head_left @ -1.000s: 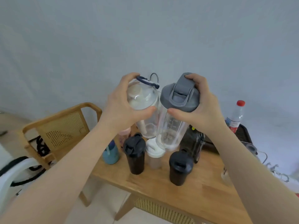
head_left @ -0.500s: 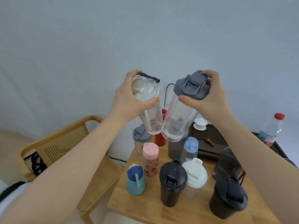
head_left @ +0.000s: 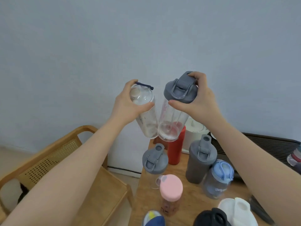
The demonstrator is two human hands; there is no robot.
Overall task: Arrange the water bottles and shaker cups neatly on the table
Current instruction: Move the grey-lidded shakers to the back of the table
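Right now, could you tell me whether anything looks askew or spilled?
Nothing looks spilled or damaged. Only the two held bottles are askew: the clear bottle in the left hand and the grey-lidded shaker in the right hand tilt above the table, bases together.

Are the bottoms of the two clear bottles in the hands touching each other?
Touching. In the head view, the clear bottle and the grey-lid bottle meet at their lower edges, no gap visible.

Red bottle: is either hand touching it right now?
No. The red bottle stands on the table, while the left hand and right hand each hold a clear bottle in the air above it.
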